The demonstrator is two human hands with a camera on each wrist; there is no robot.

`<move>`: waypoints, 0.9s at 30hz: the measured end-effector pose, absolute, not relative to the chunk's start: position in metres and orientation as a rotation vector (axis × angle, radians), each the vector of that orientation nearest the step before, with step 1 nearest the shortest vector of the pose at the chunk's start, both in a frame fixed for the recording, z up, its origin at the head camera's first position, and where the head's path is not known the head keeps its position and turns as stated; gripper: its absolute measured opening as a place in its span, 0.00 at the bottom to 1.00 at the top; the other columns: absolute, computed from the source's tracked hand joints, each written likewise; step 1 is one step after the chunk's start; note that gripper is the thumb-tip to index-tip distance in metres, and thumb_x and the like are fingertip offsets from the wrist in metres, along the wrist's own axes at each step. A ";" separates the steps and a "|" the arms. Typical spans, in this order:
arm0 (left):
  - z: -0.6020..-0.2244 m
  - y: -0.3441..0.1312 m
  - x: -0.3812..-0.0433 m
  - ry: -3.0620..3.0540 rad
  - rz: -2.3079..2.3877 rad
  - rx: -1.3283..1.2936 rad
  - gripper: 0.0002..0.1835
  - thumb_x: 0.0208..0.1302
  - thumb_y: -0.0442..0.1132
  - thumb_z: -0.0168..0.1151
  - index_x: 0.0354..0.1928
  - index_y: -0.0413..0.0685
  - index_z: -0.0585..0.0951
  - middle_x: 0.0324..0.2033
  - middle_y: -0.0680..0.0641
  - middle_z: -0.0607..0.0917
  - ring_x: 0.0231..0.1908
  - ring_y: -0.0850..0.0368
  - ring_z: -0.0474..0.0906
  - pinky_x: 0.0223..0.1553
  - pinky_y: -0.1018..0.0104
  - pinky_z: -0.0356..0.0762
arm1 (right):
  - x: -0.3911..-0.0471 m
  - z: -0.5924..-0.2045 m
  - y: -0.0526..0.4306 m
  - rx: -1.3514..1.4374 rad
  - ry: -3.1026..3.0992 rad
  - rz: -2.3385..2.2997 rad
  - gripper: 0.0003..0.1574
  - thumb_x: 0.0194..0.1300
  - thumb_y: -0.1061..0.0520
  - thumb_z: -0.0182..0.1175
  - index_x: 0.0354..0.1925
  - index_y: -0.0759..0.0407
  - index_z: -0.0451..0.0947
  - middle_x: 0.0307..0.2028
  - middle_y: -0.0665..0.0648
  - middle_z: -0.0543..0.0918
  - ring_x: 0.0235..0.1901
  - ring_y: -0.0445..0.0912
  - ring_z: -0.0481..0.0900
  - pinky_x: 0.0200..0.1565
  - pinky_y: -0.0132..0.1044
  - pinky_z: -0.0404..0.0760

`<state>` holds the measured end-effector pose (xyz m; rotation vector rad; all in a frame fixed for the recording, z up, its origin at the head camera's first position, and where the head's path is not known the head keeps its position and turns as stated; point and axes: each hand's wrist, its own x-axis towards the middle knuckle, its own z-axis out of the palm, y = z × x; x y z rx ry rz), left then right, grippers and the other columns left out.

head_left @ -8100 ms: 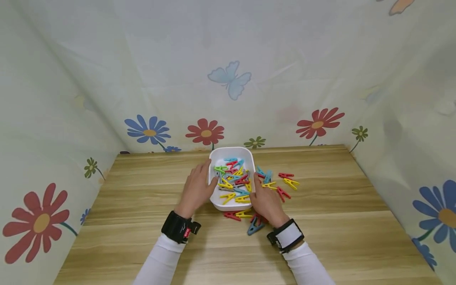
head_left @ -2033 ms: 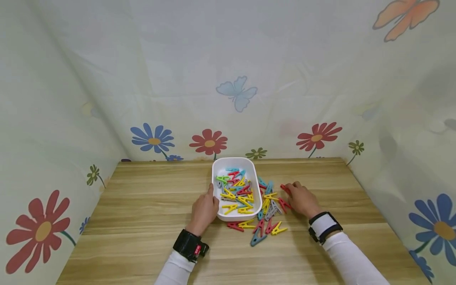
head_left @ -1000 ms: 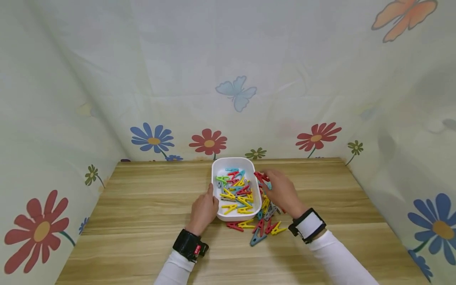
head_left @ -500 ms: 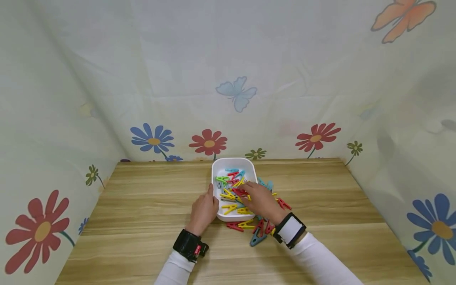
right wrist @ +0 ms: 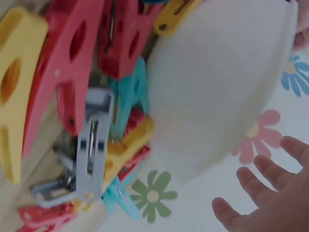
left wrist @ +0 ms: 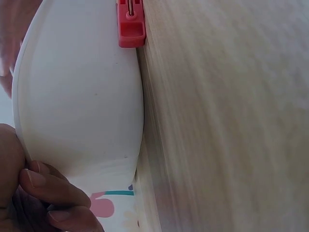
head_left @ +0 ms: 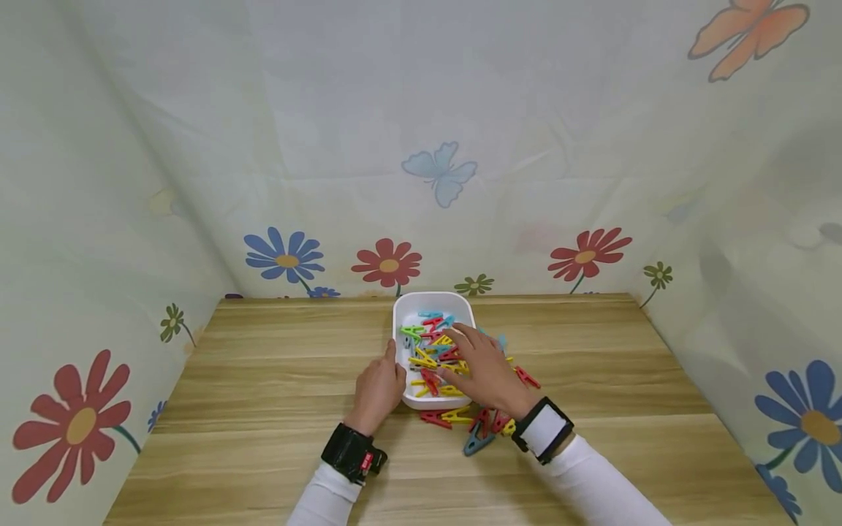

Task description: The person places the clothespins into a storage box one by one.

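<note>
A white plastic tub [head_left: 434, 298] holds several red, yellow, green, blue and grey clothespins. My left hand [head_left: 378, 389] grips the tub's near left side; in the left wrist view its curled fingers [left wrist: 53, 191] lie against the outer wall. Above the tub's right part, my right hand [head_left: 485, 369] has its fingers spread and holds nothing, as the right wrist view also shows. Under its thumb, a red clothespin [head_left: 430, 381] lies among the others in the tub. My right hand hides part of the tub's right wall and some clothespins beyond it.
Loose clothespins lie on the wooden table [head_left: 276, 365] along the tub's right and near sides, among them a large grey-blue clothespin [head_left: 478, 441] and a red clothespin [head_left: 526, 377]. A flowered cloth [head_left: 329, 168] stands behind and beside the table.
My right hand carried a red clothespin leftward from the table's right into the tub and let it go near the front. My left hand stays at the tub's left side over the last two seconds.
</note>
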<state>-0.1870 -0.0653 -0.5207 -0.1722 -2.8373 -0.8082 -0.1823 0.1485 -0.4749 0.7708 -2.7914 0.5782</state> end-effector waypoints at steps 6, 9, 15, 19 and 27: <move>-0.519 -0.064 -0.187 -2.842 -0.817 -0.166 0.29 0.63 0.38 0.53 0.65 0.35 0.61 0.15 0.49 0.71 0.14 0.58 0.66 0.14 0.61 0.65 | -0.177 -0.471 0.179 0.690 -2.719 0.601 0.40 0.65 0.40 0.52 0.68 0.54 0.54 0.65 0.61 0.59 0.63 0.56 0.54 0.57 0.63 0.56; -0.518 -0.063 -0.187 -2.840 -0.814 -0.168 0.29 0.63 0.38 0.53 0.64 0.35 0.62 0.16 0.48 0.72 0.15 0.58 0.66 0.15 0.61 0.66 | -0.174 -0.471 0.200 0.618 -2.729 0.558 0.42 0.63 0.43 0.55 0.68 0.56 0.52 0.64 0.63 0.59 0.63 0.58 0.55 0.56 0.65 0.56; -0.517 -0.062 -0.186 -2.832 -0.803 -0.180 0.29 0.62 0.37 0.53 0.64 0.34 0.62 0.16 0.48 0.72 0.14 0.58 0.66 0.14 0.61 0.66 | -0.164 -0.478 0.238 0.567 -2.798 0.459 0.45 0.59 0.45 0.60 0.67 0.59 0.54 0.63 0.66 0.60 0.61 0.62 0.56 0.55 0.66 0.56; -0.516 -0.063 -0.186 -2.833 -0.800 -0.166 0.29 0.63 0.37 0.53 0.64 0.34 0.62 0.15 0.48 0.71 0.14 0.58 0.66 0.14 0.61 0.66 | -0.157 -0.489 0.248 0.572 -2.918 0.413 0.48 0.55 0.41 0.62 0.67 0.57 0.56 0.62 0.67 0.61 0.59 0.64 0.58 0.53 0.68 0.58; -0.517 -0.065 -0.185 -2.853 -0.787 -0.164 0.29 0.63 0.38 0.53 0.64 0.34 0.62 0.16 0.48 0.72 0.14 0.58 0.66 0.14 0.61 0.66 | -0.152 -0.510 0.251 0.520 -3.093 0.388 0.47 0.53 0.33 0.60 0.65 0.54 0.62 0.59 0.65 0.67 0.56 0.63 0.64 0.51 0.63 0.66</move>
